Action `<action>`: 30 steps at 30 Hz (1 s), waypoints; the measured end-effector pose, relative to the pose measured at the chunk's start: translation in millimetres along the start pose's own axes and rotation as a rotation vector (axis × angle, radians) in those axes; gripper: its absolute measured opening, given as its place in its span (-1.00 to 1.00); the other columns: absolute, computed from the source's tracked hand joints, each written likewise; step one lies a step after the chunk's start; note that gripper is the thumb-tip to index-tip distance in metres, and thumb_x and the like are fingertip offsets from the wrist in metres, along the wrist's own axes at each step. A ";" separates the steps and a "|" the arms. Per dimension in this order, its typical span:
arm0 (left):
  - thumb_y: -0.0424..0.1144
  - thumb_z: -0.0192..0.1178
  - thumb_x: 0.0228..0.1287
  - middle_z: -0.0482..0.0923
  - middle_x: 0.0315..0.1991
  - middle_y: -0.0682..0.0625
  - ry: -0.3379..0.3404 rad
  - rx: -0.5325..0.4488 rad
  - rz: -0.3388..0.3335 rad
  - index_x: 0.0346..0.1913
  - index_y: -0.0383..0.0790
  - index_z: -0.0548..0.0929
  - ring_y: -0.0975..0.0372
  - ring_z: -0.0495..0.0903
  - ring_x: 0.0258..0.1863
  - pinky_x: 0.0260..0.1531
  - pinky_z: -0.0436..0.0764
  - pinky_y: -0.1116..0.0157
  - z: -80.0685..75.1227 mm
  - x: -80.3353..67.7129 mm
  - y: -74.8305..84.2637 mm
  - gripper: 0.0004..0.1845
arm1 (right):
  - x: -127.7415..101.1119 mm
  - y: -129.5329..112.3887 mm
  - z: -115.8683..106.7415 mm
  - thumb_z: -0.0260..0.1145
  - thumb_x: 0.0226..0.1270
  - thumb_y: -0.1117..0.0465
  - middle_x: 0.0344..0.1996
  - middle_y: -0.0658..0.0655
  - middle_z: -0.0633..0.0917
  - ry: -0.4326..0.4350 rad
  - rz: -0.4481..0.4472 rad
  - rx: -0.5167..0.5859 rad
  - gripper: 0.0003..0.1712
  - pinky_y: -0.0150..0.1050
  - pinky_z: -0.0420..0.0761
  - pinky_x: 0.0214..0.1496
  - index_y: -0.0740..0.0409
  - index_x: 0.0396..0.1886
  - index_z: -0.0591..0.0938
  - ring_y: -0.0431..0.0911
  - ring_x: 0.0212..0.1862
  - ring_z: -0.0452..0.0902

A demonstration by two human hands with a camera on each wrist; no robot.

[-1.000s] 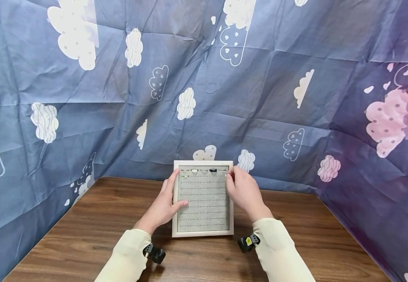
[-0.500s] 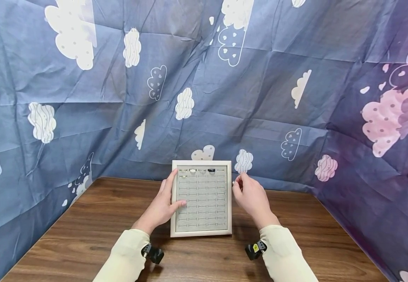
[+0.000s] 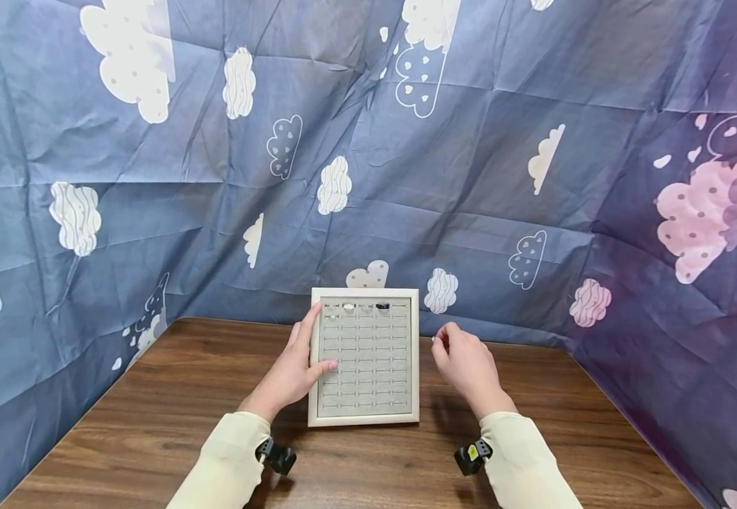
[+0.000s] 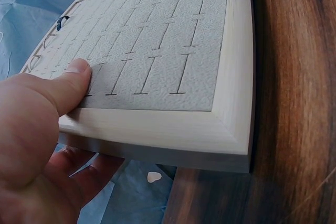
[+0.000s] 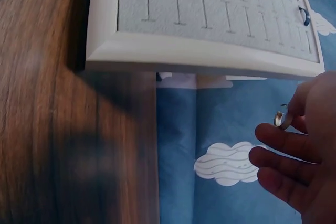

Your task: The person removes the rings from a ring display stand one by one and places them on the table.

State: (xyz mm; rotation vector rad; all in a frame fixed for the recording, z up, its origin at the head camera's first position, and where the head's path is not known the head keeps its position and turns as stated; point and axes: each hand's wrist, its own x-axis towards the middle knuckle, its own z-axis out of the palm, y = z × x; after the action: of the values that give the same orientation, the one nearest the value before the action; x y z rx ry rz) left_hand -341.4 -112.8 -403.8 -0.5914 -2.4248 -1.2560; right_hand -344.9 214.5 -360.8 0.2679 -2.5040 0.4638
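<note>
A white-framed ring tray [image 3: 363, 420] with a grey slotted pad stands tilted on the wooden table, its top leaning on the cloth backdrop. A few rings [image 3: 349, 307] sit in its top row, one of them dark [image 3: 382, 307]. My left hand [image 3: 305, 353] grips the tray's left edge, with the thumb [image 4: 68, 85] on the pad and the fingers behind the frame [image 4: 231, 103]. To the right of the tray, my right hand [image 3: 448, 348] hovers clear of it, pinching a small silver ring [image 5: 280, 119] between thumb and fingertips. The tray rim [image 5: 199, 53] is to its left.
A blue cloth with cloud prints [image 3: 483, 177] hangs behind and at both sides of the brown wooden table [image 3: 152, 410]. Black wrist cameras [image 3: 277, 456] sit at both cream sleeves. Bare tabletop lies left, right and in front of the tray.
My right hand has left the tray's upper right corner and drawn off to the right and slightly down, with a ring pinched in it. The left hand and the tray stay put.
</note>
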 end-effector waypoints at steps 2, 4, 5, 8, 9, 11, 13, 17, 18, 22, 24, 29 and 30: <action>-0.31 0.50 0.36 0.32 0.41 -0.25 -0.002 0.001 -0.002 0.79 0.21 -0.18 0.04 0.65 0.01 0.26 0.60 -0.06 0.4 0.4 0.5 0.23 | -1.0 3.2 0.5 0.23 0.56 0.17 -0.41 0.15 0.71 -0.029 0.018 -0.017 -0.86 0.16 0.63 -0.17 0.13 -0.20 0.64 0.12 -0.32 0.66; -0.31 0.49 0.36 0.31 0.42 -0.25 -0.003 -0.001 -0.004 0.79 0.21 -0.19 0.04 0.66 0.02 0.26 0.59 -0.06 0.6 0.6 1.0 0.23 | -2.2 6.9 2.0 0.23 0.57 0.16 -0.40 0.15 0.72 -0.059 0.036 -0.035 -0.86 0.17 0.63 -0.19 0.12 -0.18 0.63 0.13 -0.31 0.66; -0.31 0.49 0.36 0.31 0.43 -0.25 -0.004 -0.003 -0.004 0.79 0.21 -0.19 0.04 0.66 0.03 0.27 0.59 -0.06 0.7 0.6 1.3 0.23 | -3.0 8.8 3.0 0.23 0.58 0.15 -0.39 0.15 0.72 -0.071 0.042 -0.044 -0.86 0.17 0.63 -0.19 0.12 -0.18 0.63 0.14 -0.31 0.67; -0.32 0.49 0.37 0.30 0.44 -0.26 -0.003 -0.002 -0.004 0.79 0.20 -0.19 0.02 0.65 0.05 0.28 0.58 -0.07 0.8 0.2 1.3 0.22 | -5.7 13.6 6.5 0.27 0.57 0.15 -0.38 0.13 0.73 -0.102 0.047 -0.065 -0.87 0.16 0.64 -0.21 0.10 -0.19 0.62 0.12 -0.32 0.67; -0.32 0.49 0.37 0.29 0.44 -0.27 -0.002 -0.003 -0.005 0.79 0.19 -0.19 0.02 0.65 0.06 0.28 0.58 -0.07 0.7 0.0 1.3 0.22 | -6.5 14.9 7.8 0.28 0.57 0.15 -0.38 0.13 0.73 -0.112 0.044 -0.072 -0.87 0.15 0.64 -0.22 0.10 -0.20 0.62 0.11 -0.32 0.67; -0.32 0.49 0.37 0.29 0.44 -0.27 0.000 -0.004 -0.008 0.79 0.19 -0.19 0.00 0.65 0.08 0.29 0.58 -0.08 0.6 -0.6 1.5 0.22 | -8.2 17.1 9.8 0.31 0.56 0.14 -0.39 0.11 0.72 -0.130 0.041 -0.085 -0.87 0.14 0.64 -0.23 0.09 -0.21 0.62 0.08 -0.33 0.66; -0.32 0.48 0.37 0.28 0.45 -0.27 -0.002 -0.006 -0.011 0.79 0.19 -0.19 -0.02 0.64 0.10 0.30 0.57 -0.08 0.4 -0.8 2.0 0.22 | -9.5 18.9 11.2 0.31 0.55 0.14 -0.41 0.10 0.72 -0.146 0.041 -0.095 -0.86 0.13 0.63 -0.25 0.09 -0.22 0.62 0.07 -0.34 0.66; -0.31 0.48 0.39 0.28 0.46 -0.26 -0.007 -0.003 -0.013 0.79 0.19 -0.20 -0.01 0.65 0.10 0.30 0.57 -0.09 0.3 -0.8 1.9 0.21 | -11.4 22.9 13.6 0.32 0.54 0.14 -0.41 0.11 0.72 -0.162 0.051 -0.112 -0.87 0.13 0.63 -0.25 0.09 -0.22 0.62 0.08 -0.35 0.66; -0.30 0.48 0.39 0.28 0.46 -0.26 -0.008 -0.003 -0.013 0.79 0.19 -0.20 -0.01 0.65 0.10 0.30 0.57 -0.09 0.1 -0.9 2.0 0.22 | -11.9 23.4 14.0 0.32 0.53 0.14 -0.41 0.11 0.72 -0.166 0.051 -0.113 -0.87 0.13 0.63 -0.26 0.09 -0.22 0.63 0.08 -0.36 0.66; -0.31 0.48 0.38 0.27 0.47 -0.27 -0.008 -0.005 -0.013 0.79 0.21 -0.21 -0.01 0.65 0.08 0.29 0.57 -0.09 -0.7 -1.0 2.9 0.22 | -13.9 27.1 16.1 0.33 0.51 0.15 -0.41 0.12 0.73 -0.174 0.046 -0.132 -0.87 0.13 0.64 -0.26 0.10 -0.24 0.63 0.09 -0.37 0.66; -0.31 0.48 0.38 0.27 0.47 -0.27 -0.008 -0.007 -0.013 0.79 0.21 -0.21 -0.01 0.65 0.08 0.29 0.57 -0.09 -0.9 -1.0 3.2 0.23 | -15.1 29.3 17.3 0.34 0.51 0.16 -0.42 0.11 0.72 -0.187 0.040 -0.144 -0.87 0.12 0.64 -0.27 0.10 -0.25 0.62 0.08 -0.38 0.66; -0.31 0.48 0.37 0.29 0.45 -0.27 -0.006 -0.003 -0.002 0.79 0.18 -0.20 0.00 0.64 0.06 0.29 0.57 -0.08 -1.0 -1.5 2.8 0.23 | -18.4 35.1 21.0 0.33 0.50 0.19 -0.44 0.08 0.70 -0.242 0.026 -0.170 -0.88 0.08 0.65 -0.27 0.10 -0.27 0.61 0.03 -0.37 0.65; -0.31 0.49 0.37 0.29 0.44 -0.27 -0.005 -0.003 0.000 0.79 0.18 -0.20 0.00 0.65 0.05 0.28 0.58 -0.08 -1.1 -1.5 2.8 0.23 | -19.1 36.1 21.9 0.33 0.50 0.19 -0.44 0.07 0.69 -0.251 0.024 -0.173 -0.88 0.08 0.65 -0.27 0.10 -0.28 0.61 0.03 -0.37 0.64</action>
State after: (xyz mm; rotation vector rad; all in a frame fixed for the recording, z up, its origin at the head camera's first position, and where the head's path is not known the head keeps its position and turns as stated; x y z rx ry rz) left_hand -338.5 -112.6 -402.0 -0.5969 -2.4274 -1.2601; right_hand -350.7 241.1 -398.4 0.2402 -2.7748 0.2316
